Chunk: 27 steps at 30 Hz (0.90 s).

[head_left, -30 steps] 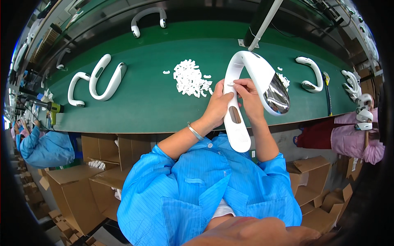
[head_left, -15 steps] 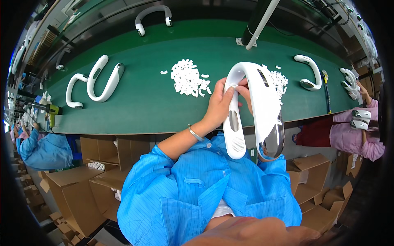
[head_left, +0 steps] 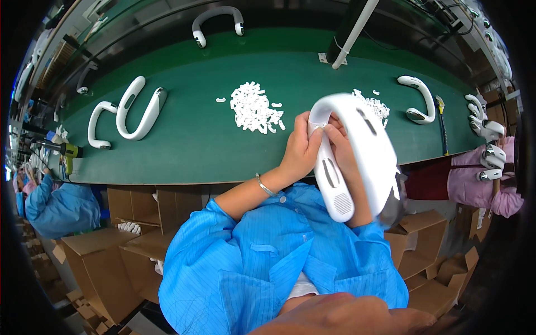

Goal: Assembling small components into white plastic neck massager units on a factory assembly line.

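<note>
A white U-shaped neckband device (head_left: 381, 159) is held above the near edge of the bench, its bend pointing away from me. Its narrow arm has an oblong slot and a dotted grille; motion smears the wide arm. My left hand (head_left: 301, 148) is closed around the narrow arm near the bend, with the thumb pressing on its upper face. Between the device's two arms, my right hand (head_left: 341, 146) grips the same spot from the other side, thumb and fingers pinched close to the left thumb. Whatever lies under the fingertips is too small to make out.
Small white pieces lie in a left pile (head_left: 254, 109) and a right pile (head_left: 377, 106) on the green bench (head_left: 195, 153). Similar U-shaped devices (head_left: 146, 120) rest around them. A cutter knife (head_left: 443, 125), a power drill (head_left: 68, 151), a post (head_left: 349, 33), cardboard boxes (head_left: 100, 262) and co-workers are nearby.
The device has turned in my hands and its wide arm has swung right. My right forearm now shows between its arms. At far right, a co-worker's white devices have shifted.
</note>
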Tool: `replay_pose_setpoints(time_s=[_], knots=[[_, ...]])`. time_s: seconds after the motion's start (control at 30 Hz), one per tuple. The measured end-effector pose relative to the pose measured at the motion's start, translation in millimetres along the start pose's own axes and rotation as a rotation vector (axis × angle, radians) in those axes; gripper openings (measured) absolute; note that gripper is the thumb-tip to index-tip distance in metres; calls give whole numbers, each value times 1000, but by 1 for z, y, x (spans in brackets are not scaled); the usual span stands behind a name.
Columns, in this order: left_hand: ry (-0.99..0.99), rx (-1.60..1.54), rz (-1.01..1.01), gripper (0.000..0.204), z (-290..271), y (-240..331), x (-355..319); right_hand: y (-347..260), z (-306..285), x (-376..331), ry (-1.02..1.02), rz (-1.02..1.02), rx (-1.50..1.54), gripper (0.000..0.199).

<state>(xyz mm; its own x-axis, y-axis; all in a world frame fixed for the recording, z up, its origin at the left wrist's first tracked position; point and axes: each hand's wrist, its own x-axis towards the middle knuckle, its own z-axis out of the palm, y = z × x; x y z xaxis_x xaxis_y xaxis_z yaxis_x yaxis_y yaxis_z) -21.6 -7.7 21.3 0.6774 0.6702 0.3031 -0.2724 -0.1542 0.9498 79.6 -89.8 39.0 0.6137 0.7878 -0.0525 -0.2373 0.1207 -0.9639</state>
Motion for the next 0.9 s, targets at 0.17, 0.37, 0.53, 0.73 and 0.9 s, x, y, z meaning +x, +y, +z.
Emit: replay_pose_setpoints(time_s=[0.17,0.37,0.53,0.73,0.9], knots=[[-28,57,76,39,4,8,-1,23,-17,-12,125,-97,-107,38],[-26,-21,40,29,9,-6,2,52,-39,-6,140,-136,-146,38],[-54,-465,-408,23,20,-17,20,42,-37,14,90,59,-6,47],[-68,-529,-561,23,28,-27,46,9,-39,-28,33,293,284,61],[-172,-607,-604,23,47,-27,59,-5,-39,-45,9,252,355,58]])
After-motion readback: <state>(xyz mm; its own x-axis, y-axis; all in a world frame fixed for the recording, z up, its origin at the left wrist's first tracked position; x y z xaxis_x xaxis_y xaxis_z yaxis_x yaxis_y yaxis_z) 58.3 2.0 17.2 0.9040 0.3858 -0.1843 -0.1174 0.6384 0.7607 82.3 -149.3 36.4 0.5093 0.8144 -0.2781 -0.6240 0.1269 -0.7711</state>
